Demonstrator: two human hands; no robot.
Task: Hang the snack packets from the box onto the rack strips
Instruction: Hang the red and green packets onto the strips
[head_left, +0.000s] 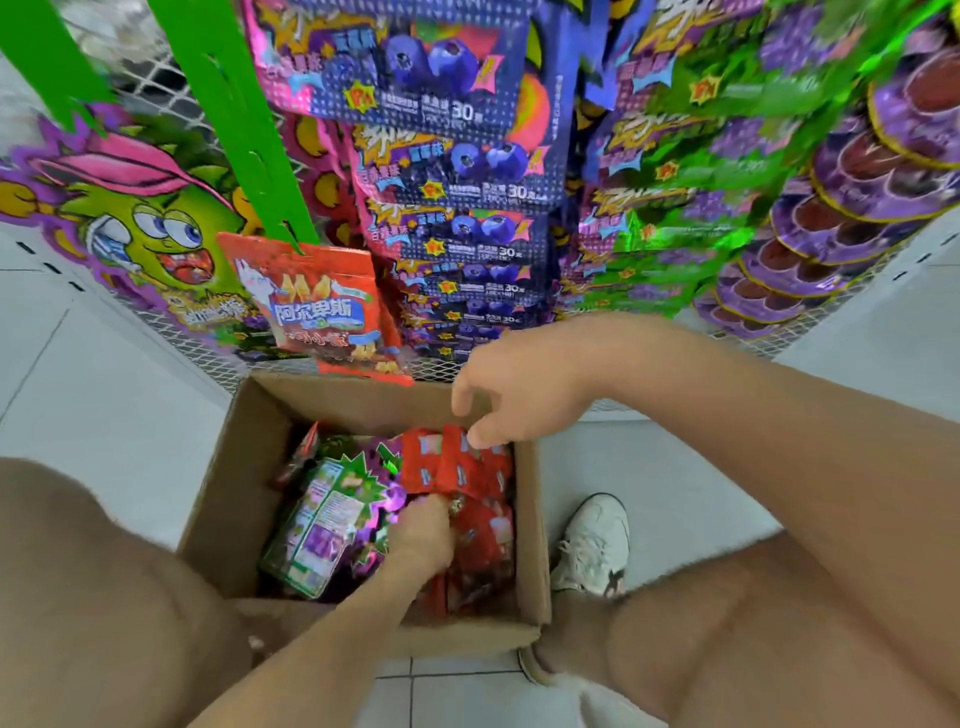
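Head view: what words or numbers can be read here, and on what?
"阿尔卑斯": on the red packet hanging from the green strip.
"30": on the blue blueberry packets on the rack; the rest of their print is blurred.
Grape packets: lettering blurred, unreadable.
Green packet in the box: back-label print too small to read.

I log a pale tiled floor (675, 467) carrying an open cardboard box (228, 483) set flat at the foot of the wire rack (197, 343), with one white shoe (592, 545) planted on the tiles just beside the box's right wall.
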